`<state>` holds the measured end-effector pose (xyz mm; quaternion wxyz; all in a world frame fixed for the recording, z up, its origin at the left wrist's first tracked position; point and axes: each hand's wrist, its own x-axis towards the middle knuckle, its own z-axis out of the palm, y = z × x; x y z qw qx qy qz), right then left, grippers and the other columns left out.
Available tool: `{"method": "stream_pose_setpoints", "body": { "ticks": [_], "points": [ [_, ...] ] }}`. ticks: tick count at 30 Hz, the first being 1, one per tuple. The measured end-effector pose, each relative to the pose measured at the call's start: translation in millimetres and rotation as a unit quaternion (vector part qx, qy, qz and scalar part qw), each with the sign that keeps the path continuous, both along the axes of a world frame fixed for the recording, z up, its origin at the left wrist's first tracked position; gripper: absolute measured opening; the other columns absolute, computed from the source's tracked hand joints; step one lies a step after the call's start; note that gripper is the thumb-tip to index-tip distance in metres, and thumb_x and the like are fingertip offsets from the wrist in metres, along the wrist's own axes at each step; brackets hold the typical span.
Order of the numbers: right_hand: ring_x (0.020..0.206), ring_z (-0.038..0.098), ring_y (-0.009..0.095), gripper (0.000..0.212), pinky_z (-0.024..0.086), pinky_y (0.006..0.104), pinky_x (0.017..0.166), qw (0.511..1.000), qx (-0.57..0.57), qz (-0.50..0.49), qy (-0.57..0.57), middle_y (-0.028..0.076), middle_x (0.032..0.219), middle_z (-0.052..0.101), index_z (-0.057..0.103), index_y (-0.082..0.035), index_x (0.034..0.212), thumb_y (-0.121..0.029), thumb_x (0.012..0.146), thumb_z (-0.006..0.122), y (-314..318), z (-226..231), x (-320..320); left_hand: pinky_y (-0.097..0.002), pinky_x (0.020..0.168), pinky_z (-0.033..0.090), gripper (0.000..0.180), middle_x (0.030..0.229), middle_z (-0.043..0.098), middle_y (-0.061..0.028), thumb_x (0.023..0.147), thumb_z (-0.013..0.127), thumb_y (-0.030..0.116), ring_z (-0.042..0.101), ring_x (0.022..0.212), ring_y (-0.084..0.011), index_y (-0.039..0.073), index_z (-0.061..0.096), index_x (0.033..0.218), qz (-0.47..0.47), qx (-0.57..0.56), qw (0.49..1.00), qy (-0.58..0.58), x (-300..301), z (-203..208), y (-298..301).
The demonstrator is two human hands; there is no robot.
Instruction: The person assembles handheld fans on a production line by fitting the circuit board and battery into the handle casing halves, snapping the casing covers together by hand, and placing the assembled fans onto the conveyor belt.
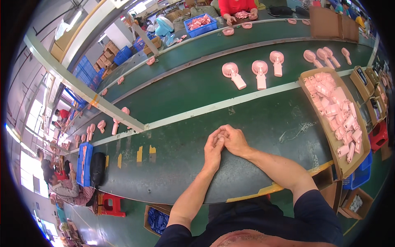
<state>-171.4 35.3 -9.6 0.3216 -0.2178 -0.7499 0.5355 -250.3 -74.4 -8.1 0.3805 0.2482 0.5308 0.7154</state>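
Note:
My left hand point(213, 149) and my right hand point(235, 141) rest together on the dark green workbench point(181, 152), in front of my body. The fingers of both are curled in and meet each other, and I see no object between them. Beyond the bench's pale rail, three pink handheld fans lie on the green conveyor belt: a left one point(233, 75), a middle one point(260, 74) and a right one point(277, 63). To the right of my arms, a cardboard tray point(309, 108) holds a heap of pink plastic housings point(336, 108).
A blue crate point(85, 164) and a black bag point(98, 169) sit at the bench's left end. A white metal post point(88, 96) slants down to the rail. Across the belts a person in red point(238, 6) handles pink parts. Below the bench stands a red stool point(112, 205).

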Motion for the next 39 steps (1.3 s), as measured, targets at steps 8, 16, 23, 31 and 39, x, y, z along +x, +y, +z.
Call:
{"method": "stream_pose_setpoints", "body": {
  "ticks": [8,16,23,31,39],
  "points": [
    [0.082,0.073,0.036,0.030,0.056,0.0440,0.070,1.000,-0.013,-0.003,0.016,0.020,0.091,0.074,0.063,0.000,0.117,-0.016,0.092,0.065,7,-8,-1,-0.0344,0.100,0.053,0.037,0.133,0.063,-0.0114,0.107,0.055,0.018,0.062,0.121,-0.0195,0.003,0.052,0.140,0.003,-0.045,0.999,0.009,-3,9,10],
    [0.068,0.068,0.035,0.028,0.052,0.0453,0.066,1.000,-0.012,0.012,-0.023,0.016,0.072,0.069,0.064,0.001,0.115,-0.017,0.094,0.067,4,11,9,-0.0319,0.102,0.048,0.028,0.120,0.070,-0.0086,0.102,0.063,0.017,0.063,0.112,-0.0170,0.002,0.066,0.126,0.121,-0.104,0.918,0.363,-103,-11,3],
    [0.069,0.068,0.035,0.028,0.052,0.0459,0.066,0.999,-0.019,0.029,-0.025,0.016,0.072,0.069,0.064,0.001,0.115,-0.017,0.094,0.066,3,11,7,-0.0482,0.113,0.038,0.041,0.143,0.050,-0.0271,0.098,0.063,0.023,0.046,0.133,-0.0441,-0.003,0.057,0.130,0.211,-0.264,0.690,0.640,-210,-21,-42],
    [0.055,0.055,0.014,0.027,0.046,0.0321,0.055,1.000,-0.007,-0.003,-0.030,0.006,0.064,0.061,0.067,-0.002,0.116,-0.015,0.093,0.071,6,4,1,-0.0508,0.109,0.042,0.047,0.138,0.054,-0.0303,0.096,0.065,0.030,0.051,0.128,-0.0469,-0.003,0.059,0.128,0.220,-0.275,0.674,0.649,-245,-27,-23],
    [0.054,0.057,0.017,0.026,0.046,0.0347,0.053,0.998,-0.022,0.012,-0.054,0.007,0.063,0.059,0.066,-0.001,0.115,-0.014,0.093,0.071,3,7,1,-0.0499,0.113,0.038,0.050,0.141,0.050,-0.0315,0.097,0.063,0.031,0.048,0.131,-0.0464,-0.007,0.056,0.129,0.249,-0.305,0.642,0.658,-313,-26,-26]
  ]
}}
